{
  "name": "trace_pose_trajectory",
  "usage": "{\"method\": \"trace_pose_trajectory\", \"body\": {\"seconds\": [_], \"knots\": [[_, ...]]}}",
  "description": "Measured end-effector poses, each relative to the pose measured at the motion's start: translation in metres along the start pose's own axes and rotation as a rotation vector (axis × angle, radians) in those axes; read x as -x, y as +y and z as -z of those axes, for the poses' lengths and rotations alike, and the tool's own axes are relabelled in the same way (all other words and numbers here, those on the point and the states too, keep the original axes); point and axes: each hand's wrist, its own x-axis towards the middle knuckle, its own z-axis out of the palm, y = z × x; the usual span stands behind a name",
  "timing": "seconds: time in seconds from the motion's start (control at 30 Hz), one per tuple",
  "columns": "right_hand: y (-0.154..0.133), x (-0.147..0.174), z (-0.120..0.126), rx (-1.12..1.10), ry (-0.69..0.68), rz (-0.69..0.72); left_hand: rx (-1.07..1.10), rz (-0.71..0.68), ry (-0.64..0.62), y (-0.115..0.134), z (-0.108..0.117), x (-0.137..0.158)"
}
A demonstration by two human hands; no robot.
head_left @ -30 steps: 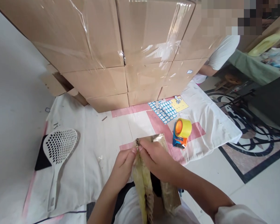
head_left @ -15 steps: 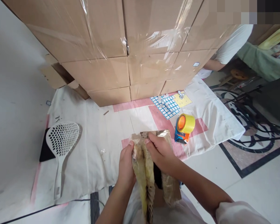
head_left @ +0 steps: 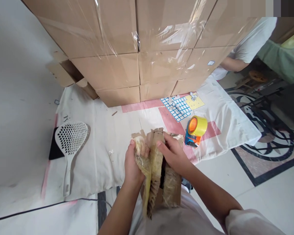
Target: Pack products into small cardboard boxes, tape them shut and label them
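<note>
In front of my body, my left hand (head_left: pixel 133 168) is closed on a crumpled strip of packing tape (head_left: pixel 146 168), yellowish and clear, with torn cardboard stuck to it. My right hand (head_left: pixel 175 156) grips a torn piece of corrugated cardboard (head_left: pixel 156 156), thumb on its near face and fingers behind. A gap shows between the strip and this piece near the top. Below the right hand hangs a further cardboard flap (head_left: pixel 171 186), covered in wrinkled tape. How these parts join lower down is hard to make out.
Taped cardboard boxes (head_left: pixel 117 73) stand stacked at the back of the cloth-covered table (head_left: pixel 100 143). A white skimmer (head_left: pixel 72 137) lies left; a tape dispenser (head_left: pixel 196 130) with yellow tape stands right. Behind it is a sheet of stickers (head_left: pixel 177 109). Another person's arm (head_left: pixel 235 63) shows beyond the boxes.
My hands have moved apart at the top, and the tape strip has come away from the cardboard edge there. The view has shifted slightly.
</note>
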Motion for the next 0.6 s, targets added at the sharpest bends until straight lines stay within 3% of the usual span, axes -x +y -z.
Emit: {"method": "trace_pose_trajectory", "body": {"seconds": [0.23, 0.6], "knots": [[-0.019, 0.008, 0.002, 0.011, -0.193, -0.072, 0.143, -0.029, -0.061, -0.005, 0.007, 0.002], [-0.005, 0.000, -0.013, -0.025, -0.053, -0.092, 0.414, -0.131, -0.006, -0.005, 0.008, -0.001]]}}
